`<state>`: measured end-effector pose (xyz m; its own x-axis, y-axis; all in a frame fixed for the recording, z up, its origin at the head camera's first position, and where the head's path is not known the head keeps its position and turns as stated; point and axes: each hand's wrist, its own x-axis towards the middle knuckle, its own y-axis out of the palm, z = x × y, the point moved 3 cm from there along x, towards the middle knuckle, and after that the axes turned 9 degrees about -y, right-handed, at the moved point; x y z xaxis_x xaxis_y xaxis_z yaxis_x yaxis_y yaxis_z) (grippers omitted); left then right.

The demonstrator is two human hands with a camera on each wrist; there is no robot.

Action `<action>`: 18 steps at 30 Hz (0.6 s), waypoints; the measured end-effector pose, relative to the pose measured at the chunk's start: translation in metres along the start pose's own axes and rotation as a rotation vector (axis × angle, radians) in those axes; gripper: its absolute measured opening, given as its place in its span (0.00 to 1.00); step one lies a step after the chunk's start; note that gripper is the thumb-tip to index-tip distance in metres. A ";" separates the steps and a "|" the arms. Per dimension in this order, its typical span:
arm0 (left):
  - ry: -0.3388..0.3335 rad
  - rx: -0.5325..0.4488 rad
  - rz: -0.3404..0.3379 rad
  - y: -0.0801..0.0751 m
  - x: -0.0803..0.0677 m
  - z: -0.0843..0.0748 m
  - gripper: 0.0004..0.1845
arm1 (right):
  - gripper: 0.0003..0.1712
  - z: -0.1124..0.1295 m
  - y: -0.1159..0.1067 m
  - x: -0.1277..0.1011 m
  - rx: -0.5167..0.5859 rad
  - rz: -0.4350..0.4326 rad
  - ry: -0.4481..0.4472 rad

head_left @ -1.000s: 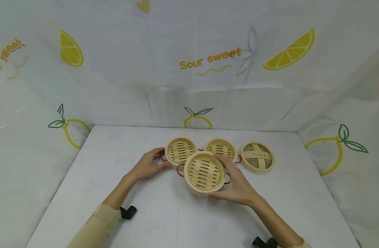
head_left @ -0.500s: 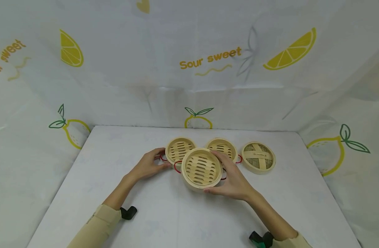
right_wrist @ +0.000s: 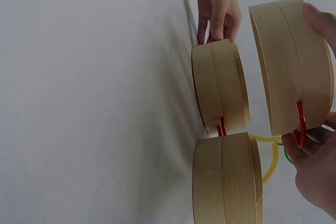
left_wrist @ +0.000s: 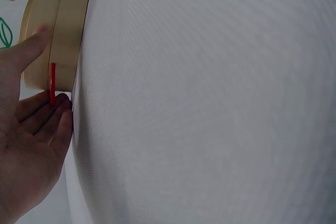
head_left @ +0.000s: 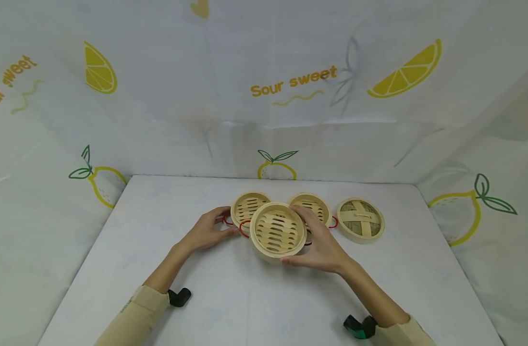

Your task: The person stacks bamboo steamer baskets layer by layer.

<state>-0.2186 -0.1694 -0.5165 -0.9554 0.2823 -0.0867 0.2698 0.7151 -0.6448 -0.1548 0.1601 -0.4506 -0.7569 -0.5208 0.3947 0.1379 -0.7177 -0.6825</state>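
Three slatted bamboo steamer baskets with red wire handles are near the table's middle. My right hand (head_left: pixel 306 240) grips one basket (head_left: pixel 276 229) by its rim and holds it lifted, overlapping the left basket (head_left: pixel 246 204). In the right wrist view the lifted basket (right_wrist: pixel 291 66) hangs above the table, partly over the left basket (right_wrist: pixel 220 85). My left hand (head_left: pixel 228 222) holds the left basket at its side, thumb and fingers (left_wrist: pixel 47 119) around the red handle (left_wrist: pixel 52 85). A third basket (head_left: pixel 313 205) stands just behind my right hand.
A woven bamboo lid (head_left: pixel 360 220) lies on the white table (head_left: pixel 160 269) to the right of the baskets. White cloth printed with lemons walls in the table at the back and both sides.
My right hand has carried the lifted basket left and away from me, so it now covers part of the left basket. My left hand has stayed where it was.
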 end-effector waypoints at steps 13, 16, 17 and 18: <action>0.020 0.007 -0.005 0.000 0.000 0.000 0.39 | 0.70 -0.005 0.004 0.009 0.024 0.004 0.029; 0.022 -0.001 -0.005 0.000 0.000 0.001 0.39 | 0.71 -0.005 0.006 0.012 0.033 0.006 0.022; 0.022 -0.003 -0.005 0.000 0.000 0.001 0.38 | 0.70 -0.005 0.007 0.013 0.036 0.007 0.017; 0.022 -0.005 -0.004 0.000 0.000 0.001 0.38 | 0.70 -0.005 0.008 0.014 0.039 0.008 0.012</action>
<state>-0.2190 -0.1701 -0.5172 -0.9537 0.2932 -0.0668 0.2662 0.7195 -0.6414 -0.1672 0.1492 -0.4536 -0.7632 -0.5214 0.3817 0.1690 -0.7312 -0.6608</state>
